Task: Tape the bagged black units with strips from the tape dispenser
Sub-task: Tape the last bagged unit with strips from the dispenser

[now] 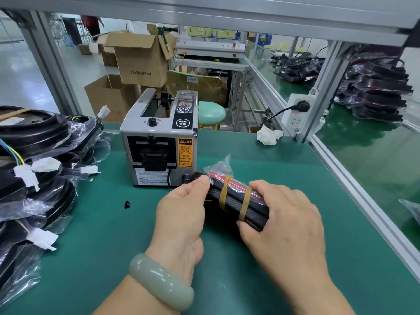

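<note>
Taping under way: left hand [181, 208] pinches and right hand [286, 219] grips the clear-bagged black ribbed unit [235, 201], which bears two tan tape strips [223, 194]. The next move probably calls for freeing one hand to reach the grey box-shaped tape dispenser [159, 133] just beyond.

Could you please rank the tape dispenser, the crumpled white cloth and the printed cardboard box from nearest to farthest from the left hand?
From the left hand:
1. Tape dispenser, just ahead on the green mat.
2. Crumpled white cloth, ahead right, at the mat's back edge.
3. Printed cardboard box, off the mat, behind the dispenser.
</note>
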Action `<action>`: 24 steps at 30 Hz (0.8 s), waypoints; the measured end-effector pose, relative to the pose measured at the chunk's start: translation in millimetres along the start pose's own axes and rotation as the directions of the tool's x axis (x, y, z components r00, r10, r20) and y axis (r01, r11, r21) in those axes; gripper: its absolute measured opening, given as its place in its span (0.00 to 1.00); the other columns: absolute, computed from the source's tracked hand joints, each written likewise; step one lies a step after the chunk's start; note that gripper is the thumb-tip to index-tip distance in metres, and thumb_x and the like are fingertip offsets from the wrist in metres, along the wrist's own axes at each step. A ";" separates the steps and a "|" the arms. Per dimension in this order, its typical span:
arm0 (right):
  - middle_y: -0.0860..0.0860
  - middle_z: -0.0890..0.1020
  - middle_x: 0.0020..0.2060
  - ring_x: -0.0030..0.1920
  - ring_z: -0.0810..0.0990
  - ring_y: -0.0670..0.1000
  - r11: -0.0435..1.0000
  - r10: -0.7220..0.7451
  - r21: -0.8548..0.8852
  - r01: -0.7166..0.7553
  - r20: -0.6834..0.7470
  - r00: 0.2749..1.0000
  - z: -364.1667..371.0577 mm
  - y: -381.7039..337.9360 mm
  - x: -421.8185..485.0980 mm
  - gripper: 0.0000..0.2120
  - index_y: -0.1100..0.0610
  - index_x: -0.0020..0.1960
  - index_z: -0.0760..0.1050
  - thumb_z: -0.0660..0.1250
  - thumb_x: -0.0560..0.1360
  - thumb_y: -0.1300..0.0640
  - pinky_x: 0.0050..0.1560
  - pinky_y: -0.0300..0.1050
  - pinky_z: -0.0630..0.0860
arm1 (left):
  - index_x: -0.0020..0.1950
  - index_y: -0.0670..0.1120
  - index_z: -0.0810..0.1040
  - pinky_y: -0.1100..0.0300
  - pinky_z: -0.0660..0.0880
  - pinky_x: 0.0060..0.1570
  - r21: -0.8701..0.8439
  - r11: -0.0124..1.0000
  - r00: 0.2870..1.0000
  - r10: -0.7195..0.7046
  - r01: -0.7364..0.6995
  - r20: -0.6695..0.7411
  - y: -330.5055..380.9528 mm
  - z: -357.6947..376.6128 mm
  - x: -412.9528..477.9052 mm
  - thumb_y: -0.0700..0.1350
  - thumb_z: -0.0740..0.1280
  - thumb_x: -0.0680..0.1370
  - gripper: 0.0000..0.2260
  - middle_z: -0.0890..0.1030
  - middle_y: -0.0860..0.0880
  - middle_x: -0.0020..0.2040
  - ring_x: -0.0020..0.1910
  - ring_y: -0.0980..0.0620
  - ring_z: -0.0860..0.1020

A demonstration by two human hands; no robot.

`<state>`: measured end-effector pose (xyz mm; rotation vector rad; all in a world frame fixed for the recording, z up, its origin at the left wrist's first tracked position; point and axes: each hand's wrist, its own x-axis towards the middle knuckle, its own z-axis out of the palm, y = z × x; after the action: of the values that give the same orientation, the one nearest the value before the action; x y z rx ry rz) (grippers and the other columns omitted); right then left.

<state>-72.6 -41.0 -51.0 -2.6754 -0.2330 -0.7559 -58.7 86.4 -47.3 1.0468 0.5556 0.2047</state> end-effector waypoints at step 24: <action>0.47 0.81 0.39 0.39 0.76 0.57 0.999 0.047 -0.016 -0.047 -0.014 0.999 1.3 -5.9 -1.7 0.24 0.50 0.50 0.80 0.78 0.55 0.56 0.39 0.47 0.68 | 0.44 0.44 0.82 0.61 0.73 0.51 -0.011 1.000 1.000 0.006 -0.006 0.000 -2.9 0.1 3.6 0.44 0.71 0.74 0.04 0.85 0.52 0.41 0.49 0.52 0.80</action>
<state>-74.9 -35.2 -51.3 -2.6804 -0.1605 -0.7647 -55.9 86.3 -50.9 1.0383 0.5512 0.2126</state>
